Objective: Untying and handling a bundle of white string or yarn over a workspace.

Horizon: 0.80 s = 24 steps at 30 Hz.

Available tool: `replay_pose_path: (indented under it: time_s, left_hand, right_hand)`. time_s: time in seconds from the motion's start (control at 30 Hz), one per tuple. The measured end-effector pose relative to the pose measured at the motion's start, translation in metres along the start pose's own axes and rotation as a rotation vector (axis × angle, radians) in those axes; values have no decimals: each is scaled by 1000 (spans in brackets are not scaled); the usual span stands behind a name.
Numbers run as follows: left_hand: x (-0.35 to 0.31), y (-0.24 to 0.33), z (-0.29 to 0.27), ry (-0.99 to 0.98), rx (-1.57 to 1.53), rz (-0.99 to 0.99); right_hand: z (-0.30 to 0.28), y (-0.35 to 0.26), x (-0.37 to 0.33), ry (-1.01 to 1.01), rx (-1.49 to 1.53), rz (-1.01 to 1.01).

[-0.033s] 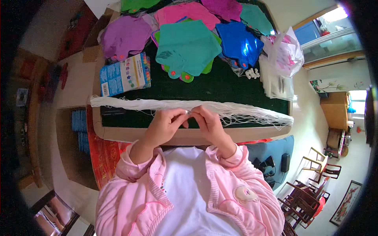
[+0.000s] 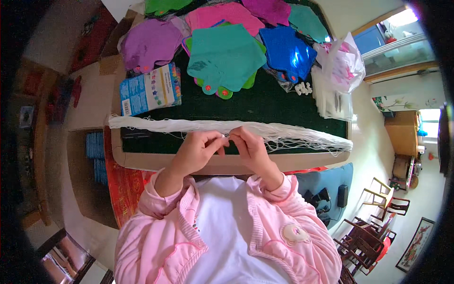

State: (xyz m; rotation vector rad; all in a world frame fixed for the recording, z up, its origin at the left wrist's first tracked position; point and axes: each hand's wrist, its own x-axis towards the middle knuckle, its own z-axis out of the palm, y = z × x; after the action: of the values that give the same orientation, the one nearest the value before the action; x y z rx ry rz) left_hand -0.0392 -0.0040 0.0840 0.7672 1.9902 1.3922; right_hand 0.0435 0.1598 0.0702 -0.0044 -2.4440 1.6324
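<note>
My left hand [image 2: 197, 150] and my right hand [image 2: 251, 149] are close together at the middle of the table's near side, fingertips almost meeting. Both are closed in a pinch. A tiny white bit shows at the left fingertips, too small to name; whatever the right fingers hold is hidden. Just behind the hands a long bundle of white string [image 2: 179, 125] stretches across the table from left to right. Its strands lie tight on the left and fan out loosely on the right.
Toward the back lie flat star-shaped foil pieces: teal [image 2: 227, 54], blue [image 2: 288, 52], purple [image 2: 151, 45] and pink [image 2: 224, 16]. A blue-and-white printed pack [image 2: 146, 90] sits at left. On the right are a white plastic bag [image 2: 347, 66] and clear sleeves [image 2: 331, 102]. A cardboard box [image 2: 82, 165] stands left of the table.
</note>
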Motion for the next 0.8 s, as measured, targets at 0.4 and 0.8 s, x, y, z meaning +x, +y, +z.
replay_pose_path:
  time_s: [0.4,0.8]
  left_hand:
    - [4,-7,-1,-44,294,168]
    - [6,16,10,223,-82,90]
  right_hand:
    - [5,12,-1,20,-59,-24]
    - [3,12,-1,-5,-102,9]
